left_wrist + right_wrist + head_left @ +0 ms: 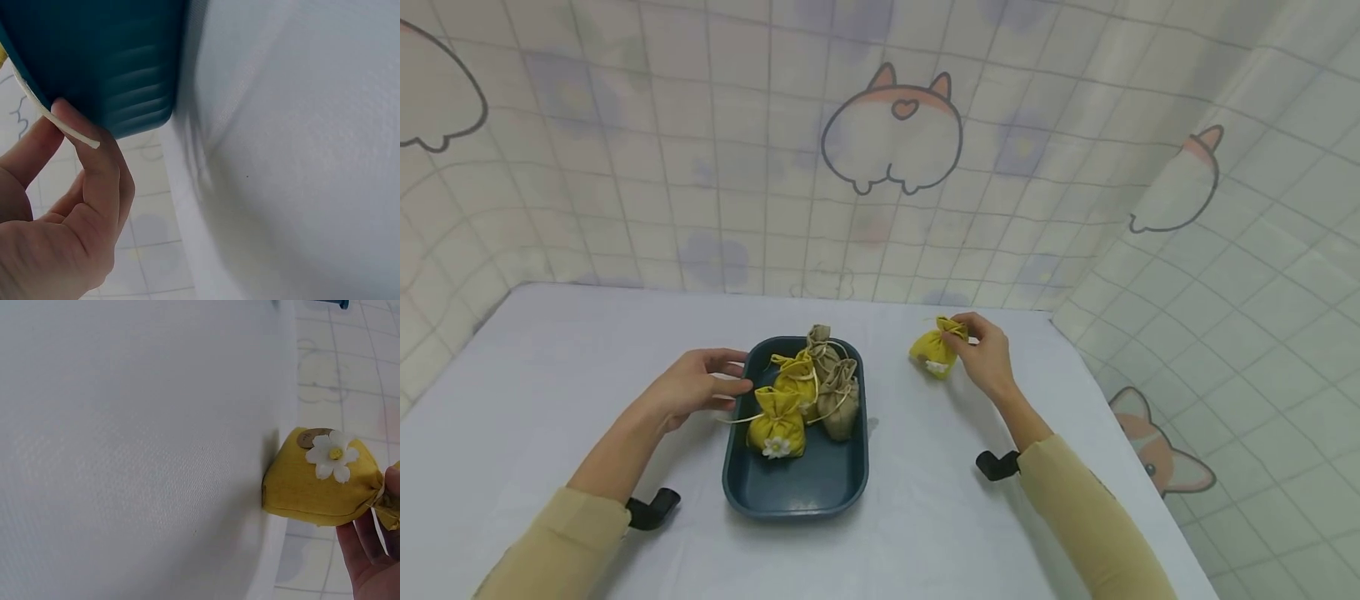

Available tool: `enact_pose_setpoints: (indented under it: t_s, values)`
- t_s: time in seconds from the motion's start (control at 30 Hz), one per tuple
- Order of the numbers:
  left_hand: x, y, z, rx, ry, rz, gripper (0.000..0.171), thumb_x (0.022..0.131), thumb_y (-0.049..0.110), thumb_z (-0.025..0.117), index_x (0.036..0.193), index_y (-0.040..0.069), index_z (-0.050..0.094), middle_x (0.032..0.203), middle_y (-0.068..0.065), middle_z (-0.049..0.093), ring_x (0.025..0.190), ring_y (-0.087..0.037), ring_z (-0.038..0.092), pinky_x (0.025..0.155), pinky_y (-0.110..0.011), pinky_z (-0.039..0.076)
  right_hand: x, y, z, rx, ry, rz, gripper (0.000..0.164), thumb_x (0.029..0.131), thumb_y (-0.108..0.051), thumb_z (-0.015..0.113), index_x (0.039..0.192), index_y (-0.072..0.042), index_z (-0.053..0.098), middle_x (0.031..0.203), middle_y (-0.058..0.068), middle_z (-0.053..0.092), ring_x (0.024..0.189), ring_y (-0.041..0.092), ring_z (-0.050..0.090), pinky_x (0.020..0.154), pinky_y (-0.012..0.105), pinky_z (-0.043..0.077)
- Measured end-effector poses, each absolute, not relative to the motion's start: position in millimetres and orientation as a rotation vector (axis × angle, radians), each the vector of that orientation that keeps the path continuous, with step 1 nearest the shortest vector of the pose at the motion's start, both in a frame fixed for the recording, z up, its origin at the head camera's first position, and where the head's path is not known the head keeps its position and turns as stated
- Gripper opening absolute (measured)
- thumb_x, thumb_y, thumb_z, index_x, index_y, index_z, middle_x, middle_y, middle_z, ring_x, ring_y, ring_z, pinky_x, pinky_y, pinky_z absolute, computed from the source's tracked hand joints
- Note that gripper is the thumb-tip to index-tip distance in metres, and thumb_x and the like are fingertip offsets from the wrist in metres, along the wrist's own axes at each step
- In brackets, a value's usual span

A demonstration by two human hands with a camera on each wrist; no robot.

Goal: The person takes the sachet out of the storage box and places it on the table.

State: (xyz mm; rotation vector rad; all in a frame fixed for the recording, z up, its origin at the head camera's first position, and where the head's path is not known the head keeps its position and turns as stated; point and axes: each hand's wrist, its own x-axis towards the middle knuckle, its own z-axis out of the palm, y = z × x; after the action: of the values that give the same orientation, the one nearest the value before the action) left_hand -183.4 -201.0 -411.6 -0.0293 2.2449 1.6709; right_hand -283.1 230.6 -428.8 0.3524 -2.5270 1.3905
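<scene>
My right hand pinches the gathered neck of a yellow drawstring pouch, to the right of the tray. In the right wrist view that pouch bears a white flower and a small brown tag, its base close to the tabletop. Beside the blue tray, my left hand reaches its fingertips to the left rim. Seen from the left wrist, fingers touch the tray's outer wall near a pale cord end. Two yellow pouches and two tan pouches sit inside the tray.
A white cloth covers the table. Behind and to the right hangs a tiled-pattern curtain with cartoon animals. Black wrist mounts stick out beside both sleeves.
</scene>
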Motion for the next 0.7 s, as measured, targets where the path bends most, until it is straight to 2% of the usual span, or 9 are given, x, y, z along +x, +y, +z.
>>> enact_pose_setpoints:
  t_s: [0.27,0.7]
  values:
    - [-187.1,-201.7,-414.1,-0.024,2.23,1.68,0.068,0.097,0.012,0.073,0.152,-0.006,0.038,0.141,-0.031,0.046,0.1,-0.024,0.067,0.086,-0.035,0.06,-282.1,228.0,-427.4,0.336,-2.557,1.392,0.025,0.096,-0.011,0.075,0.12,-0.005,0.068,0.12,0.011,0.069,0.113,0.026,0.063,0.094,0.043,0.056]
    - [-187.1,-200.4,-414.2,-0.036,2.228,1.677,0.069,0.097,0.012,0.073,0.153,-0.006,0.037,0.141,-0.03,0.046,0.101,-0.026,0.066,0.085,-0.035,0.06,-276.8,229.8,-426.6,0.393,-2.562,1.385,0.024,0.097,-0.008,0.073,0.12,-0.004,0.068,0.121,0.013,0.068,0.114,0.029,0.063,0.094,0.044,0.056]
